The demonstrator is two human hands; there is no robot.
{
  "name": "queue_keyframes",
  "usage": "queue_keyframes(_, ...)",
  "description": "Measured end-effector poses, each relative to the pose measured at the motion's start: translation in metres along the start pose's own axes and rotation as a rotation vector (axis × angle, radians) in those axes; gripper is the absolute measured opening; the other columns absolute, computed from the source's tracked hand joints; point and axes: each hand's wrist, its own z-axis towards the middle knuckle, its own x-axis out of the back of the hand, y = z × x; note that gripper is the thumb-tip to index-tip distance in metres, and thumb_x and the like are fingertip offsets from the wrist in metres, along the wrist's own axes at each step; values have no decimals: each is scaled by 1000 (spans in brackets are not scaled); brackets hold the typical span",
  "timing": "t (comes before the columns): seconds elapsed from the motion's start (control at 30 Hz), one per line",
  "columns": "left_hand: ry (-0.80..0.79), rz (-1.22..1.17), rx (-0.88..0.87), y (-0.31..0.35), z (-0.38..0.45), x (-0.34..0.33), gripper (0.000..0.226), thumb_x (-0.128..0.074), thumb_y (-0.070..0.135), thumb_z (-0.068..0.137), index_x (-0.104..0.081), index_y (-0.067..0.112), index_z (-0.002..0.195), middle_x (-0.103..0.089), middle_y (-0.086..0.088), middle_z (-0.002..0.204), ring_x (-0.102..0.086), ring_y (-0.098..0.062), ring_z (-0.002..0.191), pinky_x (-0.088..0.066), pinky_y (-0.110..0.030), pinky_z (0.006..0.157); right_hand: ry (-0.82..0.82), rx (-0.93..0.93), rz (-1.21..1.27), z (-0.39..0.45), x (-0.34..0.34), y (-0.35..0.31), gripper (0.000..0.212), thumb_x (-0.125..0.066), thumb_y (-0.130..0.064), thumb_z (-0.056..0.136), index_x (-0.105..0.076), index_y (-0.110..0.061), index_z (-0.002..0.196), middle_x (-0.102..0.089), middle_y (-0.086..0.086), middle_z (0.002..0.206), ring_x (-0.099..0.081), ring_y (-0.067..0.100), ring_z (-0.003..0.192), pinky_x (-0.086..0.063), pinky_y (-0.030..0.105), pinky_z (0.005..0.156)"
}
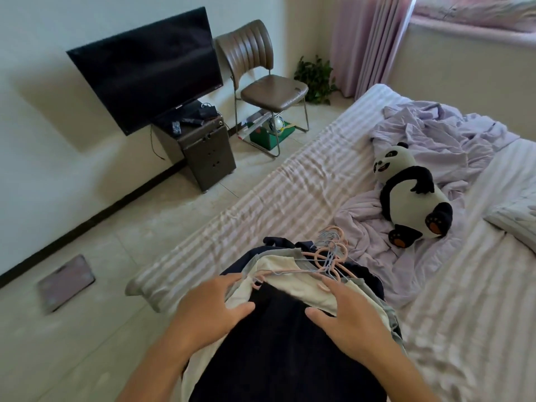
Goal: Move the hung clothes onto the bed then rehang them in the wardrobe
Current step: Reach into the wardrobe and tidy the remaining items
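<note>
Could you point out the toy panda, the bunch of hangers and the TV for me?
toy panda [412, 192]: head view, on its white belly.
bunch of hangers [330, 256]: head view, on the pink hooks.
TV [150, 71]: head view, middle of the dark screen.

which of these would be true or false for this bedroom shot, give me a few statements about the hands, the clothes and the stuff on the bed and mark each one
1. Both hands lie open on the pile of clothes. True: the left hand and right hand rest flat on it with spread fingers.
2. The clothes are off their hangers. False: the pink and blue hangers are in the pile, hooks bunched together.
3. The pile lies at the edge of the bed. True.
4. The toy panda sits on the chair. False: it lies on the bed, on the crumpled lilac sheet.
5. The chair has clothes draped over it. False: nothing is draped over it.
</note>
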Motion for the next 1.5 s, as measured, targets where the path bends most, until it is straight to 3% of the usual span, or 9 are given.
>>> queue_keyframes(0.13, 176, 52, -25, -14, -72, 49, 73, -61, 66, 80, -40, 41, 144, -45, 23, 145, -42, -2, 133, -35, -27, 107, 26, 125, -54, -47, 18, -63, 68, -60, -59, 87, -38, -37, 147, -47, -18, 144, -41, 5, 135, -36, 29, 111)
queue_keyframes(0.27, 341, 60, 14, -44, -156, 82, 74, -61, 68, 79, -40, 41, 144, -49, 19, 142, -49, -8, 127, -43, -37, 106, 65, 272, -98, -106, 16, -124, 63, -57, -57, 90, -38, -38, 147, -46, -22, 144, -41, 4, 134, -36, 29, 109)
queue_keyframes(0.47, 484, 11, 170, -99, -317, 101, 75, -60, 67, 82, -34, 41, 147, -42, 19, 149, -43, -9, 134, -38, -34, 108, -28, 467, -133, -224, -13, -212, 65, -54, -56, 93, -28, -41, 150, -34, -19, 153, -30, 6, 141, -29, 30, 110)
queue_keyframes(0.6, 544, 2, 283, -130, -431, 99, 79, -56, 70, 81, -29, 40, 150, -35, 20, 153, -36, -6, 139, -34, -32, 112, -103, 596, -165, -301, -39, -256, 66, -54, -57, 92, -26, -43, 151, -37, -18, 151, -35, 7, 138, -32, 28, 107)
queue_keyframes(0.77, 713, -77, 395, -155, -566, 88, 77, -59, 70, 78, -37, 41, 146, -44, 19, 147, -43, -4, 134, -38, -31, 110, -198, 768, -196, -383, -76, -297, 67, -56, -56, 91, -30, -38, 150, -38, -18, 151, -35, 6, 138, -29, 27, 109)
queue_keyframes(0.93, 827, -65, 590, -168, -674, 71, 78, -58, 70, 79, -33, 41, 148, -41, 19, 149, -39, -4, 136, -37, -33, 112, -301, 946, -255, -450, -123, -334, 74, -55, -65, 86, -26, -41, 151, -39, -12, 154, -42, 13, 137, -36, 38, 112)
queue_keyframes(1.1, 902, -80, 859, -158, -769, 47, 81, -54, 73, 80, -27, 43, 150, -33, 21, 153, -37, -6, 138, -35, -33, 112, -413, 1203, -296, -517, -154, -373, 74, -52, -63, 90, -20, -41, 152, -30, -16, 156, -32, 10, 141, -31, 33, 112)
queue_keyframes(1.33, 985, -189, 1339, -105, -879, -3, 83, -58, 73, 76, -27, 46, 148, -37, 20, 150, -42, -8, 134, -41, -35, 106, -724, 1631, -340, -622, -189, -405, 78, -51, -62, 92, -8, -43, 154, -9, -16, 163, -13, 11, 150, -18, 35, 118)
queue_keyframes(1.5, 1054, -244, 1521, -52, -903, -20, 88, -52, 81, 69, -23, 53, 147, -34, 28, 147, -39, -5, 135, -36, -34, 111, -885, 1848, -302, -671, -198, -402, 72, -51, -58, 94, -14, -39, 153, -22, -18, 157, -21, 10, 145, -24, 31, 114)
